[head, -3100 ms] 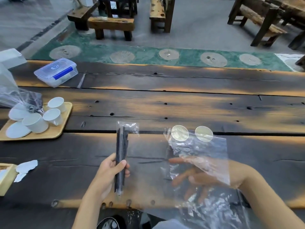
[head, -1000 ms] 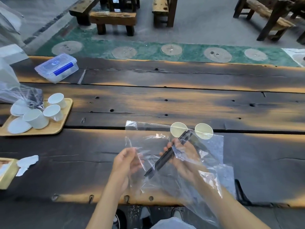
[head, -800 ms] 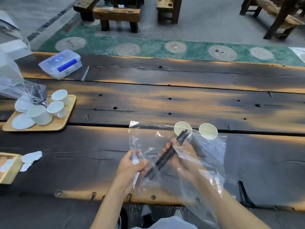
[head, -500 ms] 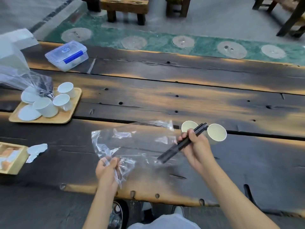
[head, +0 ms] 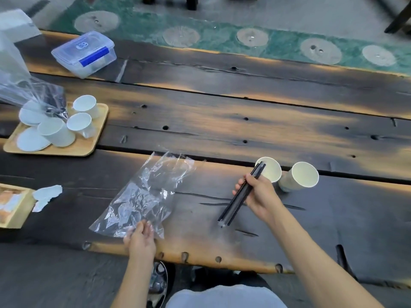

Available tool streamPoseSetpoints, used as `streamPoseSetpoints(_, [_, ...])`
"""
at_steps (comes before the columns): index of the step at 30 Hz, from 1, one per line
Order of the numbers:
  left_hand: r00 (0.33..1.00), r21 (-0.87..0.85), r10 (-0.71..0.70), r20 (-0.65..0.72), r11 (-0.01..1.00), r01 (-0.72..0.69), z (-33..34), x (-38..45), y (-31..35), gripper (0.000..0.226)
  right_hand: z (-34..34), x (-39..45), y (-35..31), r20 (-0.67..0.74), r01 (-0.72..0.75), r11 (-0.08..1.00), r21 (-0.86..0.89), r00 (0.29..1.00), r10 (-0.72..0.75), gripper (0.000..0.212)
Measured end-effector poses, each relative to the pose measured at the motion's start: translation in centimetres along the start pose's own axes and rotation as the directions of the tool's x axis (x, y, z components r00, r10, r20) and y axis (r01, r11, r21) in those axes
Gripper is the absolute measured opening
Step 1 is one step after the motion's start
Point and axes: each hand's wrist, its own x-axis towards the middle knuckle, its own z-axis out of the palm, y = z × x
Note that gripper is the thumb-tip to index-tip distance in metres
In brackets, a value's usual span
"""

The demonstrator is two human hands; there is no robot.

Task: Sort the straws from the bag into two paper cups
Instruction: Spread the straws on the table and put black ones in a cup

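A bundle of black straws (head: pixel 233 205) is gripped in my right hand (head: pixel 259 193), slanting up to the right; its upper end overlaps the rim of the left paper cup (head: pixel 271 168). The second paper cup (head: pixel 303 175) stands just right of it, and both look empty. My left hand (head: pixel 140 237) rests on the near corner of the clear plastic bag (head: pixel 144 194), which lies flat and crumpled on the dark wooden table (head: pixel 222 127) with no straws visible inside.
A wooden tray (head: pixel 89 143) with several white cups and lids sits at the left, partly under another clear bag (head: pixel 20 85). A lidded plastic box (head: pixel 85 53) stands at the far left. A small wooden box (head: pixel 13 207) and white scraps lie at the left edge.
My right hand pulled the straws out of the bag and moved right toward the cups. My left hand drew the bag left and laid it flat on the table.
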Motion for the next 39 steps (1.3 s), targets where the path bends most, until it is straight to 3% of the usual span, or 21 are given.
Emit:
streamPoseSetpoints(5, [0.998,0.108,-0.048,0.046,0.993,0.043,0.6,0.4,-1.8,0.046,0.6,3.2,2.7,-0.065,-0.185,0.97,-0.156,0.982,0.177,0.022])
streamPoseSetpoints(10, [0.987,0.315,-0.159,0.031,0.938,0.141,0.4,-0.9,-4.0,0.088,0.7,6.8,4.8,-0.144,-0.286,0.894,-0.344,0.957,0.251,0.022])
streamPoseSetpoints(12, [0.97,0.346,-0.229,0.076,0.919,0.19,-0.1,-2.0,-5.5,0.091,0.7,8.0,5.5,-0.18,-0.303,0.871,-0.386,0.951,0.251,0.022])
streamPoseSetpoints(14, [0.907,0.544,-0.367,0.207,0.814,0.206,-0.6,-3.2,-7.0,0.083,0.5,9.3,6.2,-0.222,-0.314,0.863,-0.396,0.945,0.242,0.023])
streamPoseSetpoints(17, [0.781,0.867,-0.538,0.318,0.499,-0.009,-0.7,-4.7,-9.3,0.046,0.2,10.6,6.9,-0.256,-0.341,0.827,-0.446,0.935,0.248,0.021])
streamPoseSetpoints(19, [0.81,0.903,-0.465,0.357,0.392,-0.173,0.6,-4.5,-10.7,0.028,-0.1,11.1,6.9,-0.271,-0.352,0.824,-0.444,0.929,0.251,0.018])
streamPoseSetpoints(21, [0.879,0.877,-0.288,0.379,0.414,-0.243,2.7,-3.8,-11.0,0.011,-0.2,11.2,6.8,-0.286,-0.357,0.839,-0.409,0.924,0.254,0.017])
streamPoseSetpoints(24, [0.93,0.85,-0.029,0.366,0.417,-0.322,5.8,-2.6,-10.1,0.016,-0.6,10.8,6.1,-0.297,-0.365,0.841,-0.399,0.919,0.257,0.019])
streamPoseSetpoints(26, [0.927,0.869,0.08,0.366,0.327,-0.372,7.1,-2.0,-9.4,0.02,-0.9,10.3,5.7,-0.296,-0.369,0.84,-0.398,0.918,0.263,0.018])
streamPoseSetpoints(31, [0.911,0.908,0.181,0.371,0.132,-0.396,9.3,-1.0,-9.3,0.021,-3.0,9.2,5.5,-0.303,-0.343,0.826,-0.448,0.927,0.221,0.023])
streamPoseSetpoints(36, [0.85,0.878,0.248,0.465,-0.008,-0.479,12.0,-0.9,-9.5,0.007,-6.0,8.6,6.6,-0.336,-0.281,0.784,-0.553,0.937,0.099,0.026])
streamPoseSetpoints(39, [0.86,0.891,0.236,0.453,-0.124,-0.436,13.3,-1.0,-9.9,0.021,-7.2,8.4,7.5,-0.35,-0.299,0.763,-0.574,0.931,0.103,0.024])
